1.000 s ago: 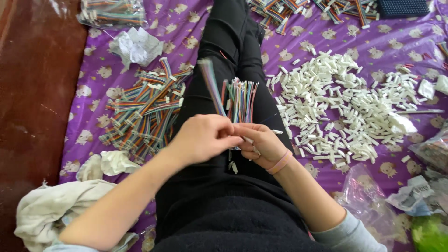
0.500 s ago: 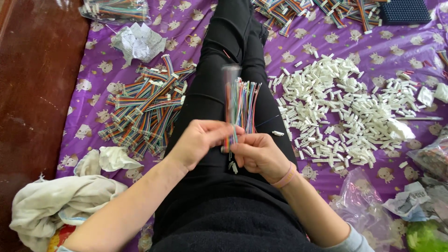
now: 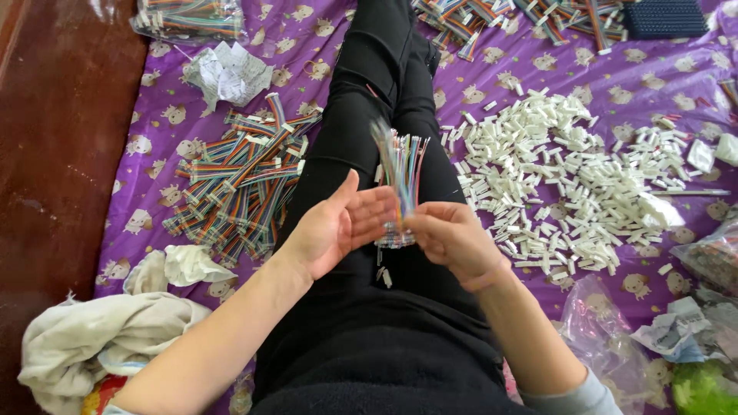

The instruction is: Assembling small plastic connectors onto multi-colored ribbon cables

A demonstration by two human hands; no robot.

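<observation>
Head view looks down at a person sitting on a purple cloth (image 3: 154, 115) with little animal pictures on it. Black trousers run up the middle.

Far left is a brown floor (image 3: 54, 154). Near it, at the bottom left, lies a heap of pale cloth (image 3: 100, 338). A bit to the right is a big pile of rainbow wire strips (image 3: 238, 184), laid side by side. Above it sits a crumpled white paper (image 3: 227, 73), and at the top left a clear bag (image 3: 192, 17) full of more coloured wires.

In the middle, over the lap, the left hand (image 3: 330, 227) is open, fingers spread, palm turned to the right. It touches the bottom of a bunch of thin coloured wires (image 3: 401, 173). The right hand (image 3: 450, 238) pinches that bunch near its low end, so the wires stand up like a fan. A few tiny white bits (image 3: 383, 275) lie on the lap just under the hands.

To the right is a wide heap of small white plastic plugs (image 3: 569, 177). Far at the top right are more wire bundles (image 3: 492, 19) and a dark blue block (image 3: 665, 19). At the bottom right lie clear plastic bags (image 3: 607, 338), a crumpled pale wrapper (image 3: 673, 330) and something green (image 3: 703, 388). I can see no label I could tell apart.

What could go wrong: the bunch is held by one pinch only. I think it could slip and the wires could spill onto the lap and mix up. The tiny bits on the lap could roll off and get lost in the cloth.
</observation>
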